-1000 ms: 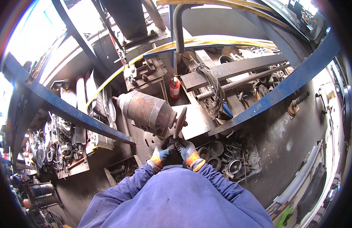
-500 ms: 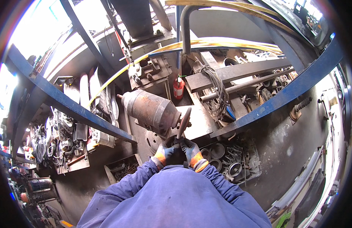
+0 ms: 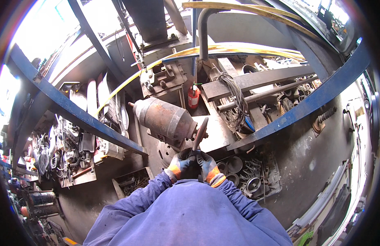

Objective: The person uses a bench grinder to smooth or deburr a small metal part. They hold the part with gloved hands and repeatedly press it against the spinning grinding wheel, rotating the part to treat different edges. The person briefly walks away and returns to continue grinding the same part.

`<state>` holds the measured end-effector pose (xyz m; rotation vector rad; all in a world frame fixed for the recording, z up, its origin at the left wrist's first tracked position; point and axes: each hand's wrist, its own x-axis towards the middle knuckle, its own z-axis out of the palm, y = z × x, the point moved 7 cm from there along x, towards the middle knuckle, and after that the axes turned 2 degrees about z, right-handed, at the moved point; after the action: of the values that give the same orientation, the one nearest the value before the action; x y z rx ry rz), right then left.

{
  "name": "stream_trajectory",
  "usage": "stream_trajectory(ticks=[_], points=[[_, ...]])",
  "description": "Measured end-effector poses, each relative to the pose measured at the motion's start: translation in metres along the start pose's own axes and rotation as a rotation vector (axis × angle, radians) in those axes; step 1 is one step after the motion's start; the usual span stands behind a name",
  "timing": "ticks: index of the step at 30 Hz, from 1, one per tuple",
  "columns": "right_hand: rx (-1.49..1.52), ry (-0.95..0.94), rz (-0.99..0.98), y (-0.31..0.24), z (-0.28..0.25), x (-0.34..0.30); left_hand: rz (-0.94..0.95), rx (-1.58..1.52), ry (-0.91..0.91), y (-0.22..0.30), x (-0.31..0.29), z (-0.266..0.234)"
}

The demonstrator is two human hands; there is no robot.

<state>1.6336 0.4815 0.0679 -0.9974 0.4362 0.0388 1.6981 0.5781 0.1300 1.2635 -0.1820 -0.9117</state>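
Close to my body, both gloved hands are closed together around the lower end of a tapered brown bar (image 3: 201, 133). My left hand (image 3: 181, 162) wears a dark glove with an orange and white cuff, and my right hand (image 3: 208, 165) a matching one. The bar tilts away from me, its tip beside the narrow end of a rusty metal cylinder (image 3: 165, 117). Whether the two touch I cannot tell. What the bar is does not show, and its bottom part is hidden by my hands. A round plate with holes (image 3: 166, 151) lies below the cylinder.
Blue steel beams (image 3: 91, 120) slope across both sides. A red fire extinguisher (image 3: 193, 96) stands behind the cylinder. To the right lie a coil of cable (image 3: 236, 98) and metal beams. Bins of scrap parts (image 3: 255, 174) sit on the floor near me, with piled scrap (image 3: 67, 147) at left.
My hands and the bar keep nearly the same pose; the bar's tip leans slightly further right. The whole view has shifted a little.
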Motion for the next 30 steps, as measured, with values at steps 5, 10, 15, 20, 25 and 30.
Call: stream_trajectory(ticks=[5, 10, 15, 20, 25, 30], points=[[0.000, 0.050, -0.050, -0.008, 0.008, -0.007, -0.030, 0.029, 0.043, -0.008, -0.001, -0.007], [0.172, 0.030, -0.005, 0.003, 0.006, -0.003, 0.030, 0.089, 0.133, 0.004, -0.003, -0.003], [0.180, 0.031, 0.043, -0.002, 0.006, -0.005, -0.018, 0.154, 0.166, 0.003, -0.002, -0.005], [0.307, 0.034, 0.119, -0.021, 0.021, -0.021, -0.052, 0.207, 0.174, 0.013, -0.006, -0.001], [0.313, 0.039, 0.103, -0.018, 0.017, -0.021, 0.003, 0.255, 0.169, 0.008, -0.003, -0.002], [0.353, 0.058, 0.070, -0.009, 0.005, -0.016, -0.023, 0.173, 0.051, -0.013, 0.010, 0.000]])
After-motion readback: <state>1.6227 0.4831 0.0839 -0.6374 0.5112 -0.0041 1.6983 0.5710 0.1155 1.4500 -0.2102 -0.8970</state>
